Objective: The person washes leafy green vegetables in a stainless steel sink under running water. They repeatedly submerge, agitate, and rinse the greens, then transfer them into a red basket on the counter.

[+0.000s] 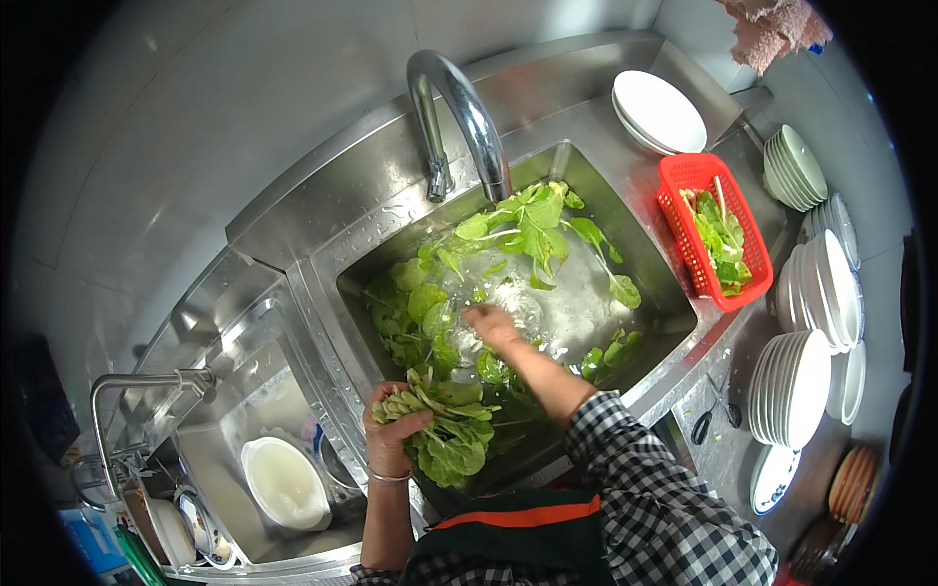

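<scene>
My left hand (396, 428) grips a bunch of leafy greens (451, 439), stem ends up by the thumb, over the near left part of the sink. A bracelet circles that wrist. In the middle of the stainless steel sink (652, 249), my right hand (492, 327) dips into rippling water (571, 293). Its fingers are blurred and partly under the surface, so what they touch is unclear. Loose green leaves (542, 220) float at the far side below the faucet, and more leaves (425, 300) crowd the left side. Several others (612, 354) drift near the right wall.
A chrome faucet (469, 110) arches over the sink's far edge. On the right ledge, a red plastic basket (758, 271) holds greens. White bowls (663, 110), stacked plates (791, 388) and scissors (703, 425) lie beyond. Leftward, a second sink (220, 447) contains a white basin (286, 480).
</scene>
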A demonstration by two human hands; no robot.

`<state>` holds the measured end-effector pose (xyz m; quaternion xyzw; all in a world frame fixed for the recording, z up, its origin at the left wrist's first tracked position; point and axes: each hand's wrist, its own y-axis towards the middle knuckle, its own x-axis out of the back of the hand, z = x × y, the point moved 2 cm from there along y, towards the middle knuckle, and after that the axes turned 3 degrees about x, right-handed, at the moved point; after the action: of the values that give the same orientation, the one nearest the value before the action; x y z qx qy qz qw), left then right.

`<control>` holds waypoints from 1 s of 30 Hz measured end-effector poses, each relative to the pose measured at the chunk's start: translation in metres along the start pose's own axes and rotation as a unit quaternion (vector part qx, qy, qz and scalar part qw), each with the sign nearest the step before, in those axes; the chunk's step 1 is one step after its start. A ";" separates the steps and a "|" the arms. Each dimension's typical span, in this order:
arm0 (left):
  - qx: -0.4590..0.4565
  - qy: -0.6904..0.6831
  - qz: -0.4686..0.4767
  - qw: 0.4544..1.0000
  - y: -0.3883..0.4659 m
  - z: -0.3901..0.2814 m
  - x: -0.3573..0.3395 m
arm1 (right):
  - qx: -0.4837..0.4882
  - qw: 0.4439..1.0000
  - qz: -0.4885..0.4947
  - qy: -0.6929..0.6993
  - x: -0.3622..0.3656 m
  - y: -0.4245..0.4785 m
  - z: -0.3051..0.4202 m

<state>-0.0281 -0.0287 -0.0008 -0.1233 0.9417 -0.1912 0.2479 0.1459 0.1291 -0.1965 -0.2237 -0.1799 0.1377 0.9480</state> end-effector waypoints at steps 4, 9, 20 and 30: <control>-0.010 0.037 -0.016 0.999 -0.007 -0.008 -0.002 | -0.035 0.994 0.059 -0.089 -0.081 -0.014 0.001; -0.019 -0.017 -0.026 0.999 -0.010 -0.014 0.009 | -0.066 0.989 0.104 -0.083 -0.071 0.007 -0.034; 0.024 0.007 0.007 1.000 0.008 0.010 -0.011 | 0.226 0.955 0.147 -0.122 0.021 -0.165 0.102; 0.044 0.045 0.039 0.997 0.002 0.018 -0.017 | 0.280 0.851 0.182 -0.405 0.028 -0.184 0.115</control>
<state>-0.0050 -0.0271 -0.0090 -0.0663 0.9465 -0.2283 0.2181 0.1580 0.0233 -0.0049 0.0977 -0.4576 0.4309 0.7716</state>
